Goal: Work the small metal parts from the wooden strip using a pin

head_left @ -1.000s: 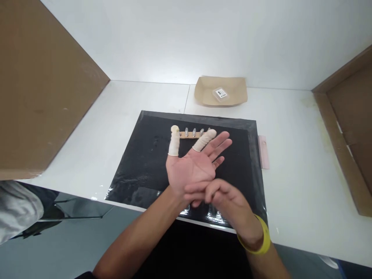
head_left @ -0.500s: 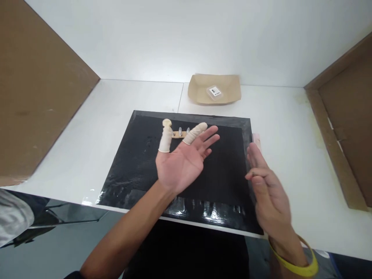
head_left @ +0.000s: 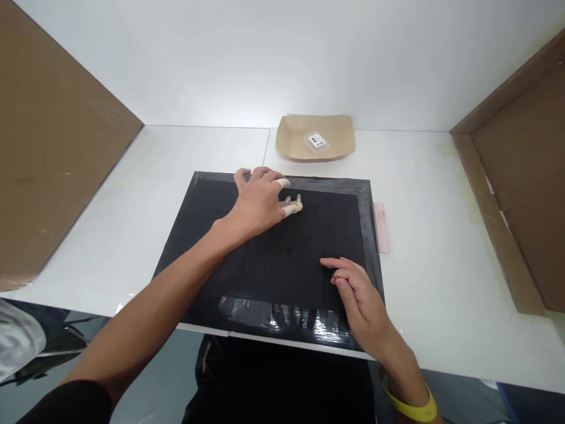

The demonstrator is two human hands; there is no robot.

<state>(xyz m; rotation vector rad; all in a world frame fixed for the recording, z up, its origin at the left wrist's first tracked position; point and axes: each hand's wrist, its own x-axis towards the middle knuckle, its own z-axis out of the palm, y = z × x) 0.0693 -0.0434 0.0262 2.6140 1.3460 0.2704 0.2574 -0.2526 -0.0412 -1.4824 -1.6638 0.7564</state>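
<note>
My left hand [head_left: 260, 203] reaches over the far part of the black mat [head_left: 282, 253], palm down. Its thumb and forefinger wear cream finger cots and stand apart on either side of a small strip, mostly hidden behind them. Two clear, upright, rounded pieces [head_left: 299, 199] show on the strip by the thumb tip; whether the thumb touches it I cannot tell. My right hand [head_left: 362, 300], with a yellow wristband [head_left: 410, 409], is over the mat's near right part. Its thumb and forefinger pinch a tiny dark, shiny thing [head_left: 334, 275] too small to name.
A brown paper tray [head_left: 342, 138] stands at the back against the white wall, holding a small clear case [head_left: 316, 141] with a white label. A pale pink strip [head_left: 381, 228] lies along the mat's right edge. Brown panels [head_left: 57, 153] bound both sides.
My left hand has turned from palm up to palm down and come to the small strip. My right hand has moved left over the mat, fingertips still pinched.
</note>
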